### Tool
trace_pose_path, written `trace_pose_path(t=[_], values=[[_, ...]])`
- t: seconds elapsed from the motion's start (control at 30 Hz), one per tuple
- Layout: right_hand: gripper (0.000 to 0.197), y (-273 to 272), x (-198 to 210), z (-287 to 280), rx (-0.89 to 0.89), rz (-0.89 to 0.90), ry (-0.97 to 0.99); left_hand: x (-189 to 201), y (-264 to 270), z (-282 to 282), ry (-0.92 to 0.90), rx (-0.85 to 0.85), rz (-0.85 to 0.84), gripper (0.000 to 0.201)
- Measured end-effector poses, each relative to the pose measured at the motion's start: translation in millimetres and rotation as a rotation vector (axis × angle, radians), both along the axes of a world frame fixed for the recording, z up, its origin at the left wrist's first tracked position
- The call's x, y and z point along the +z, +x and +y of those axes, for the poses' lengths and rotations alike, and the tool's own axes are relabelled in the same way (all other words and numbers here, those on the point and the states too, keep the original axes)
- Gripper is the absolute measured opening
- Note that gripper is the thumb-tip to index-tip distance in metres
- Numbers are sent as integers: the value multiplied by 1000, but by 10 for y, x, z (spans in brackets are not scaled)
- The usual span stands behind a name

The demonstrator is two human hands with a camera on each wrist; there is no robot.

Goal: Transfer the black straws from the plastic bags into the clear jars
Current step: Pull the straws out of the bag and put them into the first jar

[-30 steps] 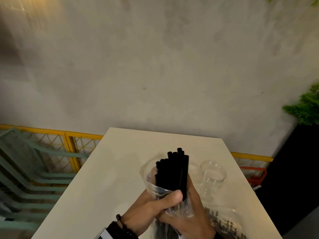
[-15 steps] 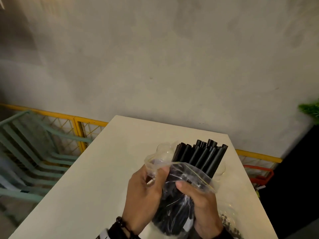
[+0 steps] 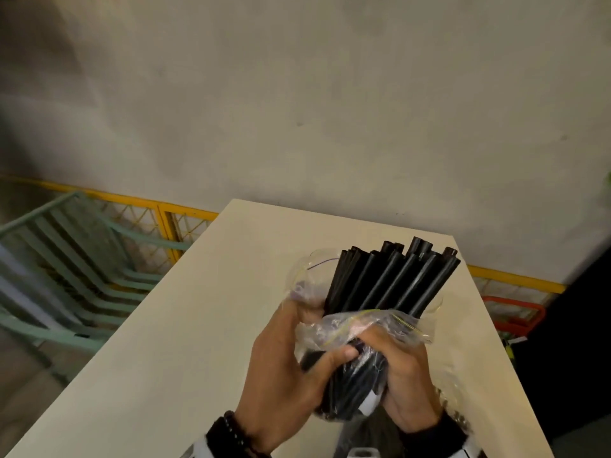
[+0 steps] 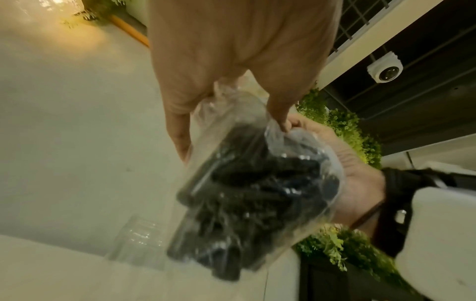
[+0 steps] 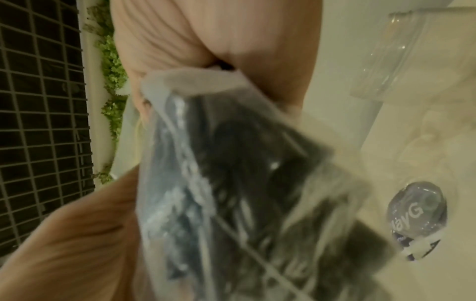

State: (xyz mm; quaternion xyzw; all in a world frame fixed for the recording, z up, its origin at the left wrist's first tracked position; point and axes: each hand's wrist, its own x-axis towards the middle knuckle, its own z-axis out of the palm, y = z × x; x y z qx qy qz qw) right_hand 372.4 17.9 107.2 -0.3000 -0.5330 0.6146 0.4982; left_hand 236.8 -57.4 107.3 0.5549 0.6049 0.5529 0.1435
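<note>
Both hands hold a clear plastic bag [image 3: 350,328] over the white table [image 3: 185,342]. A bundle of black straws [image 3: 390,279] sticks out of the bag's open mouth and leans up and to the right. My left hand [image 3: 317,338] grips the bag's left side, thumb across the front. My right hand [image 3: 396,355] grips the right side, with the plastic bunched above its fingers. A clear jar [image 3: 434,302] stands behind the straws, mostly hidden. The left wrist view shows the bag [image 4: 257,193] and a clear jar [image 4: 144,232] blurred. A clear jar [image 5: 412,51] shows in the right wrist view.
A second plastic bag with black straws [image 3: 453,404] lies on the table by my right wrist. Green chairs [image 3: 66,276] and a yellow fence [image 3: 178,233] stand left of the table. A grey wall is behind it. A dark planter is on the right.
The straw bundle has tipped from upright to leaning right, toward the jar. More of the straws stick out as the bag is bunched lower. Both hands have regripped the bag.
</note>
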Motion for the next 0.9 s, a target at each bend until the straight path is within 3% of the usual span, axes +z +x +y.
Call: trace_pose_path(t=[0.1,0.13,0.2,0.27,0.37,0.5,0.6,0.63,0.73,0.83,0.9], values=[[40,-28,-52,1,21,28,-38,21,-89,22,-15,12,-112,83],[49,-48,-66,9,19,42,-69,28,-119,53,-39,-2,-98,81],[57,-98,-93,33,-9,57,-96,-6,-187,143,-49,-2,30,56],[58,-162,-80,58,-46,40,-93,-51,-284,224,-35,16,17,49],[46,-283,-13,118,-76,5,-55,-51,-482,305,-8,-82,-134,51],[25,-492,10,142,-95,-55,-43,-47,-745,368,-112,-219,-453,37],[13,-647,-51,150,-179,-182,-31,-42,-846,428,-129,-224,-418,34],[20,-724,-53,134,-206,-210,-40,-78,-861,458,-112,-187,-365,32],[66,-930,-89,74,-131,-222,-53,-178,-899,555,-9,-63,-173,36],[77,-1096,-61,-9,-54,-111,-55,-259,-928,618,33,-64,-106,45],[98,-1164,-69,-19,-86,-108,-48,-269,-928,629,73,-81,-89,38]])
